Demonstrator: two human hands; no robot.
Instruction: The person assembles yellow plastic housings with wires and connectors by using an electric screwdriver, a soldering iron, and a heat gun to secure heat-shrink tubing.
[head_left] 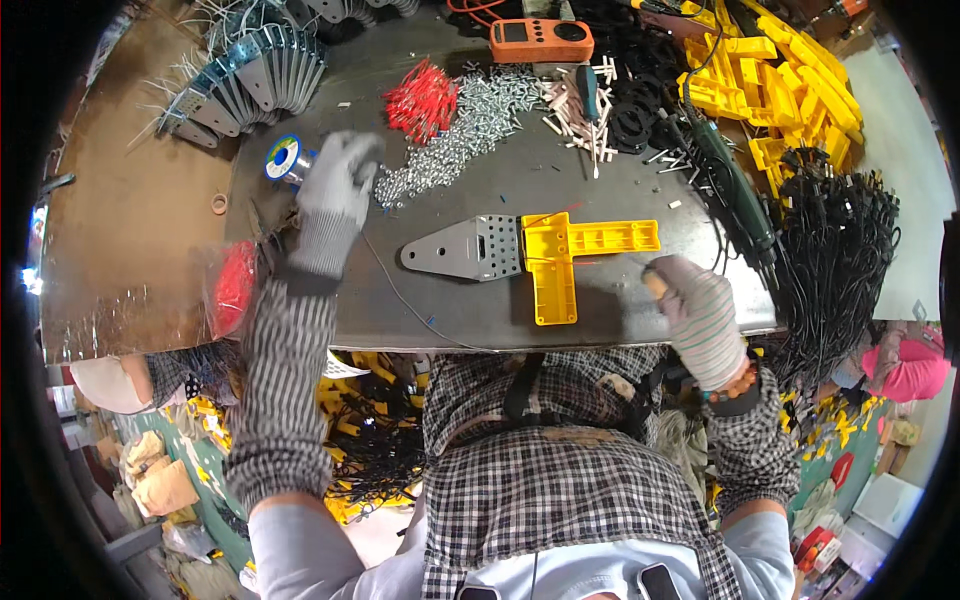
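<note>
A grey metal bracket plate [460, 250], pierced with holes, lies mid-table against a yellow T-shaped plastic housing [550, 262], its ribbed inside facing up. Thin red wires show along the housing. My left hand [338, 185], in a grey glove, is at the left end of a heap of small metal nuts [400, 182]; its fingers are curled together, and anything in them is hidden. To the right of the housing, apart from it, my right hand [695, 318] in a striped glove has its fingers bent inward. I cannot make out what, if anything, it pinches.
Around the work lie a solder spool [285, 160], red sleeves [422, 100], screws [500, 95], white tubes [572, 115], a screwdriver [590, 95] and an orange meter [541, 41]. At right are a green power screwdriver [735, 185], black cables [835, 250] and yellow housings [780, 75]. Metal brackets [250, 80] stand far left.
</note>
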